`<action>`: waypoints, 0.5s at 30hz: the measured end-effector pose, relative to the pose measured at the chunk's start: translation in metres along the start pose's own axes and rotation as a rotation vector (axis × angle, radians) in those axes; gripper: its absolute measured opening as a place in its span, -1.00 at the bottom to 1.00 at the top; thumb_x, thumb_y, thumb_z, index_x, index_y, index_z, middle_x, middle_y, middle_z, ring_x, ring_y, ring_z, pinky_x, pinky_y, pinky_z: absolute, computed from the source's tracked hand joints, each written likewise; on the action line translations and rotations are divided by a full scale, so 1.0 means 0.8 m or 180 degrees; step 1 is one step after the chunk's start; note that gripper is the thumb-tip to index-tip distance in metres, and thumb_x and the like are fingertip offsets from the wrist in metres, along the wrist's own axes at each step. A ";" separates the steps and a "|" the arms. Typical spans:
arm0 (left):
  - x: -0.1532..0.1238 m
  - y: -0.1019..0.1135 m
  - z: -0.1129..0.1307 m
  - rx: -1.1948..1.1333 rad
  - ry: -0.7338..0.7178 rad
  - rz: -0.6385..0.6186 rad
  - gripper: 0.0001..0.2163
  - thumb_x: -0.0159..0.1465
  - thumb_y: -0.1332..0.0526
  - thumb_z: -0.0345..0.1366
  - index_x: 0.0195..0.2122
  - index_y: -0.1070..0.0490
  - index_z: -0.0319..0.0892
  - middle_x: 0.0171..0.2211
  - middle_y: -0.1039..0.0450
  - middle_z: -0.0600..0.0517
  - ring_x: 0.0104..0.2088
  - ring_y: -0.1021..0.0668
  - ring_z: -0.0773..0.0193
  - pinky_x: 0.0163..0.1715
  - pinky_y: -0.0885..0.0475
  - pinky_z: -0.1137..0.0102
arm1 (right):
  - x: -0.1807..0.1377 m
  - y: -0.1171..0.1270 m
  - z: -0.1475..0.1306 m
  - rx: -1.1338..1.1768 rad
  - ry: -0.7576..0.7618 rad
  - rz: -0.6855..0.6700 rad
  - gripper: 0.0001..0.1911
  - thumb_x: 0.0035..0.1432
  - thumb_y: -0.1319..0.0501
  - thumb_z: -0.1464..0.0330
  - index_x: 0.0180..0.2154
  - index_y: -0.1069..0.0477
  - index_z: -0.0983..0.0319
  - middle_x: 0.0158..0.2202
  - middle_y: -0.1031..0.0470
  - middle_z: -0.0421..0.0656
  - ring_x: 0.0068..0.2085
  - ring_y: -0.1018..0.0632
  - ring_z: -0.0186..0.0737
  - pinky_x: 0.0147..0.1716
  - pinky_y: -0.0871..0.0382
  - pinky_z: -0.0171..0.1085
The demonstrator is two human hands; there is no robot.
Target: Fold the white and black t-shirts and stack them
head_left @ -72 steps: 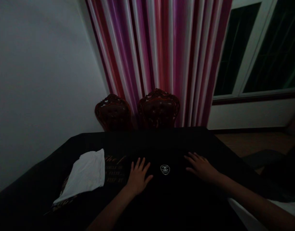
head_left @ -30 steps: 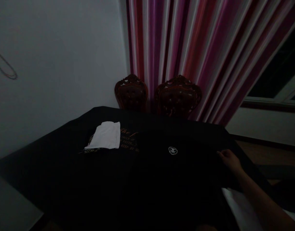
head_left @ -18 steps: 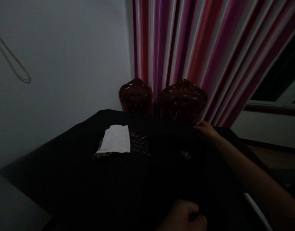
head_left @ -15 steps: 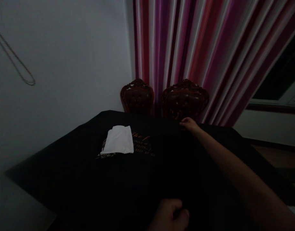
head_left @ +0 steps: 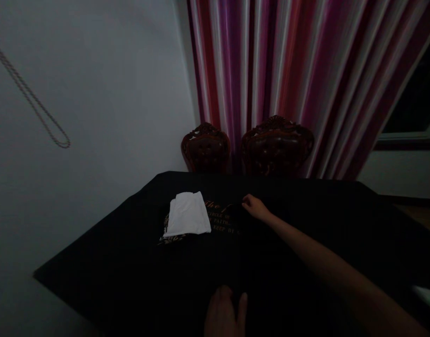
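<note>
My right hand (head_left: 255, 207) reaches across the black-covered table, thumb and fingers pinched together at what seems to be a black cloth (head_left: 257, 262). That cloth is very hard to tell from the dark surface; its left edge cuts off the gold printed lettering. Near the front, my left hand (head_left: 224, 312) lies low over the dark surface, with the thumb apart from the outstretched fingers. Left of my right hand lies a folded white cloth (head_left: 189, 214), partly over a gold print.
The black table cover (head_left: 106, 252) spreads to both sides. Two carved chairs with dark padded backs (head_left: 206, 150) stand at the far edge, before a striped curtain (head_left: 257, 61). A looped cord (head_left: 42, 117) hangs on the left wall.
My right hand has come nearer and to the left, toward the lettering. My left hand has shifted left, and its curled fingers have straightened. The view has tilted slightly.
</note>
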State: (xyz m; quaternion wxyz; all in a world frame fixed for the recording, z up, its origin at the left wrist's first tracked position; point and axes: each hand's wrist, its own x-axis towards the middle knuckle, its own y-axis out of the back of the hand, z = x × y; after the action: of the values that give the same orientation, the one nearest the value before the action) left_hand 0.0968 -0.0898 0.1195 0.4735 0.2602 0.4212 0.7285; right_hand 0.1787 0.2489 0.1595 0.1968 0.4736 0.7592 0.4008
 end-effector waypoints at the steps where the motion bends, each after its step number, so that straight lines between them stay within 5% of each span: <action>1: 0.006 0.000 0.004 -0.0017 -0.0094 0.0128 -0.57 0.34 0.05 -0.02 -0.16 -0.46 -0.25 -0.18 -0.50 -0.21 -0.09 -0.52 0.00 -0.01 -0.36 0.18 | -0.011 0.006 0.012 -0.0154 0.0047 -0.0026 -0.68 0.30 -0.16 0.33 0.05 -0.34 0.30 -0.02 -0.44 0.00 -0.02 -0.47 -0.14 0.03 -0.31 -0.21; 5: 0.028 -0.003 0.029 -0.0173 -0.0301 -0.0080 -0.72 0.27 -0.07 -0.13 -0.24 -0.42 -0.24 -0.10 -0.43 -0.22 0.01 -0.43 -0.04 0.08 -0.26 0.15 | -0.058 0.009 0.053 -0.0738 0.0101 -0.0217 -0.42 0.28 -0.12 0.08 0.23 -0.22 0.21 0.27 -0.15 0.04 0.25 -0.20 0.11 0.20 -0.09 0.00; 9: 0.043 -0.010 0.046 -0.1021 -0.0089 -0.0627 -0.79 0.29 0.01 -0.26 -0.13 -0.29 -0.21 -0.10 -0.39 -0.13 -0.04 -0.44 0.16 0.01 -0.28 0.33 | -0.080 -0.012 0.070 -0.1100 -0.0064 -0.0346 -0.25 0.24 0.03 -0.15 0.33 -0.04 0.05 0.39 0.18 -0.06 0.34 0.17 0.28 0.21 0.23 0.29; 12: 0.043 -0.015 0.034 -0.1312 0.0181 -0.0913 -0.88 0.24 -0.01 -0.35 -0.19 -0.20 -0.13 -0.24 -0.38 0.03 -0.21 -0.45 0.30 -0.21 -0.31 0.47 | -0.082 -0.027 0.070 -0.1306 -0.0148 -0.0312 -0.11 0.16 0.12 -0.28 0.35 0.06 0.07 0.40 0.31 -0.04 0.33 0.29 0.32 0.17 0.39 0.36; 15: 0.035 -0.004 0.006 -0.0562 0.0218 -0.1231 -0.86 0.15 -0.15 -0.34 -0.26 -0.23 -0.10 -0.36 -0.42 0.10 -0.32 -0.49 0.28 -0.30 -0.29 0.44 | -0.084 -0.033 0.068 -0.1607 -0.0118 -0.0167 -0.03 0.11 0.22 -0.33 0.36 0.12 0.08 0.40 0.33 -0.04 0.33 0.31 0.33 0.16 0.45 0.37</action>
State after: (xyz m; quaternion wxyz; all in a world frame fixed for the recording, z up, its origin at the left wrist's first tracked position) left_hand 0.0904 -0.0617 0.1192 0.6109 0.1071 0.4136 0.6665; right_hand 0.2322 0.2066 0.1004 0.3330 0.3968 0.6434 0.5637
